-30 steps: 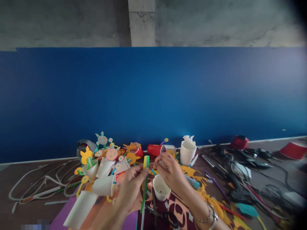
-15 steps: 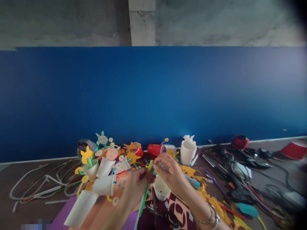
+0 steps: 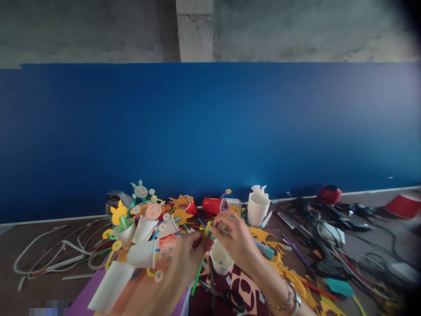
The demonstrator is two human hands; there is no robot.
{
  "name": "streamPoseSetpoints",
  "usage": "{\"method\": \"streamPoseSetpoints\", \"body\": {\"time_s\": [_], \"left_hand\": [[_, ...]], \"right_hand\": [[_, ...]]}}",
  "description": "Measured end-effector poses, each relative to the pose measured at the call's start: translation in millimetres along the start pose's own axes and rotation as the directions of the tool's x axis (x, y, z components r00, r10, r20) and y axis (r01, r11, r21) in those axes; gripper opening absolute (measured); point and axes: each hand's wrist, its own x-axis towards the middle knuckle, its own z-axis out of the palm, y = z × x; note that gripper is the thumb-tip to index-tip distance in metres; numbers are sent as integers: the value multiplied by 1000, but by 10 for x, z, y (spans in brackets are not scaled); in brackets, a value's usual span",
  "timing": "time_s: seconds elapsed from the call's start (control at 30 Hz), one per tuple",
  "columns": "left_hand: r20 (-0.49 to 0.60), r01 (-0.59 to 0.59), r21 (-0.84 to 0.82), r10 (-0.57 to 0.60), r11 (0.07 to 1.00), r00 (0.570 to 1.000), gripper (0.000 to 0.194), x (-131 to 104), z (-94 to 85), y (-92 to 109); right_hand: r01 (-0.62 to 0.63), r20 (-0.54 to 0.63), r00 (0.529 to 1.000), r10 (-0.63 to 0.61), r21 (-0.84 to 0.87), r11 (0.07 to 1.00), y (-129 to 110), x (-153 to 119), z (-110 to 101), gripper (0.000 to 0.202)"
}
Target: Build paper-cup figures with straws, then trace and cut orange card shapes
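Head camera: both hands busy at a slim green strip (image 3: 198, 278) beside the dark-spotted paper cup (image 3: 221, 260)

And it's close work, just left of the dark-spotted paper cup! The left hand (image 3: 190, 246) has the green strip pinched between thumb and fingers, the free end slanting down beside the cup. A yellow strip (image 3: 208, 228) pokes out above that pinch; whether the two are joined, I can't tell. Over the back of the cup, the right hand (image 3: 233, 236) has its fingers bunched narrow at that yellow end, though whether they truly grip it is hidden.

Handling now: these look feather-light and bendy, quick to crease, maybe a touch slippery, paper or plastic unclear. A gentle pinch near the top end seems the safest hold.

It's a crowded field! In front of the cup the scissors (image 3: 213, 293) lie spread, one blade near the green strip's lower end, a likely snag. Front right of the cup sits a peach cut-out sheet (image 3: 246, 286); right of it, yellow paper scraps (image 3: 287, 273) litter the tabletop (image 3: 13, 237), with a black glue gun (image 3: 329, 261) farther out among cables. Left of the cup, a tipped white cup (image 3: 111, 287) hems in the left forearm. Behind it, a red cup (image 3: 212, 205) lies on its side, and back right a tall white cup (image 3: 258, 211) stands upright.
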Motion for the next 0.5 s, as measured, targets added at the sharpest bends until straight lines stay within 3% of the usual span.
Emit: {"method": "streamPoseSetpoints", "body": {"time_s": [0.3,0.5], "left_hand": [[-4,-43,-29,43,999,999,30,-4,7,14],[84,46,-93,-38,995,996,29,-42,-20,166]], "right_hand": [[-92,-16,996,92,-6,996,-28,10,-38,12],[-83,127,990,63,153,985,-38,41,-102,11]]}}
